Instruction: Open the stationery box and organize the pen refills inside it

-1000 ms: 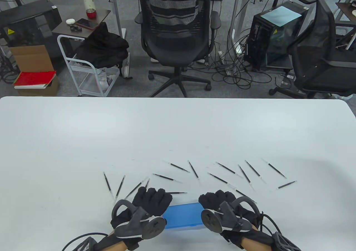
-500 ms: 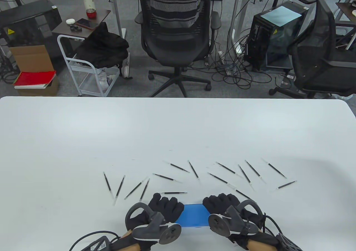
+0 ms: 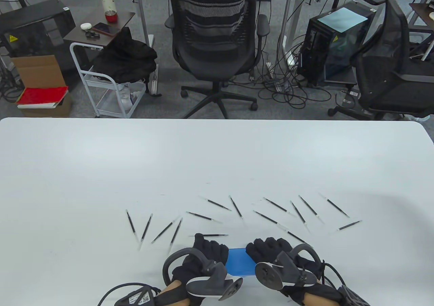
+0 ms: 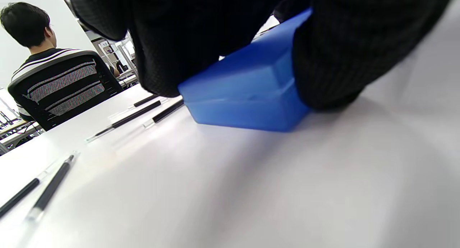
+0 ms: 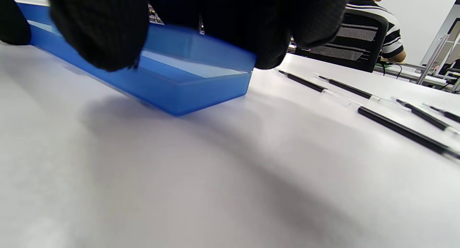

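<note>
Both hands have slid inward along the translucent blue plastic stationery box, fingers clamped on it; best to pin the base while lifting the lid evenly.

We see a blue translucent plastic stationery box lying flat at the near edge of the white tabletop, its long side running left to right. From the left wrist view a seam line runs around its wall below the lid; whether the lid is lifted we cannot tell. Black pen refills with clear ends lie scattered singly in a loose arc just beyond the box, spread left to right, pointing in various directions.
</note>
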Motion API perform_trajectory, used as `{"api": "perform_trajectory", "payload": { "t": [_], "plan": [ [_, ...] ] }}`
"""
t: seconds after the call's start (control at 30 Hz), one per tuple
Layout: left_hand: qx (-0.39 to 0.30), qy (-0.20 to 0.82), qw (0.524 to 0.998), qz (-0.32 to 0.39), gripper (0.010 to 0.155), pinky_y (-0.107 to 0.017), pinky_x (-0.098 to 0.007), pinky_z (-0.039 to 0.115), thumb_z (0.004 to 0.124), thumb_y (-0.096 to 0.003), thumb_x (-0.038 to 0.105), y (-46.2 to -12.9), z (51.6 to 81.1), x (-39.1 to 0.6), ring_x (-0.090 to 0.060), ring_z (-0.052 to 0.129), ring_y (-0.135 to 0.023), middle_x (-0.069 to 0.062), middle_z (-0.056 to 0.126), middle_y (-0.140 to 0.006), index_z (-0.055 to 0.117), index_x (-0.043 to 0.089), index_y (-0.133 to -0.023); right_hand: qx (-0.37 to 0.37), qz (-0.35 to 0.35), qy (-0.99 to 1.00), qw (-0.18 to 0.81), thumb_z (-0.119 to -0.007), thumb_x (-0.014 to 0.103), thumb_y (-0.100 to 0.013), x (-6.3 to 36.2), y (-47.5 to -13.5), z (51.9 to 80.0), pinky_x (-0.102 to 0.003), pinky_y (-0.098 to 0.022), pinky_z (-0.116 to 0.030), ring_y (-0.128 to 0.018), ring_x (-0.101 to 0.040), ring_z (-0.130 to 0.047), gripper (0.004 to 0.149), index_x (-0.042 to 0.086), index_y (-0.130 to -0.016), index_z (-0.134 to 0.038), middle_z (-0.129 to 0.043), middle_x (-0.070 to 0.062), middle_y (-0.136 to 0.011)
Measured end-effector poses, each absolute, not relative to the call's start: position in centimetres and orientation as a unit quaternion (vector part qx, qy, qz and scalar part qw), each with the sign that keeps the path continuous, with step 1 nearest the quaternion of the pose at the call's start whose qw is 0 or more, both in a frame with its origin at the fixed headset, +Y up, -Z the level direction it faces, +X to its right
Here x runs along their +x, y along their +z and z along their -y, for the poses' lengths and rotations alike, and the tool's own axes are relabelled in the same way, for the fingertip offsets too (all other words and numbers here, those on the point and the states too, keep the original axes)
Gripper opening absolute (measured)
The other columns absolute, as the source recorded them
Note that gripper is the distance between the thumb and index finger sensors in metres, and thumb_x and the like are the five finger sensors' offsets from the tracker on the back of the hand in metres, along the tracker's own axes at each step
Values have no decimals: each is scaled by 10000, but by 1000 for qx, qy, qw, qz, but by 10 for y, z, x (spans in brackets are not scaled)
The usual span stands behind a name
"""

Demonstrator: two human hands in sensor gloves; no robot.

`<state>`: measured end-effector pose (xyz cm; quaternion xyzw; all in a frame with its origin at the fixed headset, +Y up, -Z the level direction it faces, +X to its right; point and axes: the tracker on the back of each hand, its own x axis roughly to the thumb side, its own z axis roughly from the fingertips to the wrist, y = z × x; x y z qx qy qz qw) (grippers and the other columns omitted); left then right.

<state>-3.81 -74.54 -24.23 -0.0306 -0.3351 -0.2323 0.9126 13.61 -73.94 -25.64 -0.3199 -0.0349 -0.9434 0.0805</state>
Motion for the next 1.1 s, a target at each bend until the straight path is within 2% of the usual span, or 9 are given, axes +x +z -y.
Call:
{"api": "perform_trajectory", "payload": {
  "t": [0.17,0.27,0.43,0.57,0.67,0.9,1.1],
  "plan": [
    [-31,-184,923,336,912,-776,-667,579,915,-415,541,-248,741,-50,-377,886,-985,-120,741,-1142,563,135,-1152,-321,64,-945,-4,-804,444,-467,148,-263,731,-591,-699,-711,-979,-478,-823,690,207,-1099,-664,-738,-224,-1161],
    [-21,-170,927,333,946,-776,-654,593,910,-357,569,-248,739,-55,-324,926,-963,-67,787,-1123,586,159,-1144,-326,51,-942,-57,-811,410,-474,155,-267,727,-594,-680,-742,-945,-492,-871,632,197,-1064,-732,-785,-202,-1106],
    [-1,-129,939,320,1083,-781,-656,578,929,-303,593,-249,738,-62,-307,936,-958,-38,798,-1104,481,128,-1173,-313,40,-945,-84,-790,393,-481,161,-274,723,-596,-677,-739,-910,-425,-930,579,231,-1036,-770,-883,-170,-1052],
    [31,-130,940,313,1229,-792,-670,546,926,-284,627,-246,738,-66,-355,834,-1036,-61,649,-1189,286,102,-1194,-298,50,-947,-106,-751,379,-494,164,-281,723,-585,-682,-733,-895,-411,-938,566,260,-1046,-752,-906,-159,-1034],
    [42,-138,939,311,1284,-798,-677,522,920,-284,633,-244,738,-65,-404,731,-1088,-91,524,-1235,177,97,-1184,-280,62,-949,-135,-729,370,-498,168,-290,724,-569,-678,-740,-846,-394,-972,560,258,-1046,-752,-950,-149,-986],
    [53,-151,935,316,1245,-804,-687,487,909,-305,620,-240,740,-62,-479,530,-1146,-171,304,-1272,191,121,-1193,-241,127,-946,-174,-720,361,-506,171,-314,723,-585,-672,-724,-827,-406,-964,559,244,-1052,-753,-971,-149,-957],
    [49,-151,936,315,1228,-818,-667,466,893,-304,642,-242,741,-65,-389,450,-1191,-78,256,-1293,178,196,-1197,-236,136,-952,-138,-713,368,-503,167,-322,719,-597,-678,-708,-832,-415,-944,562,250,-1052,-750,-975,-135,-946]
  ]
}}
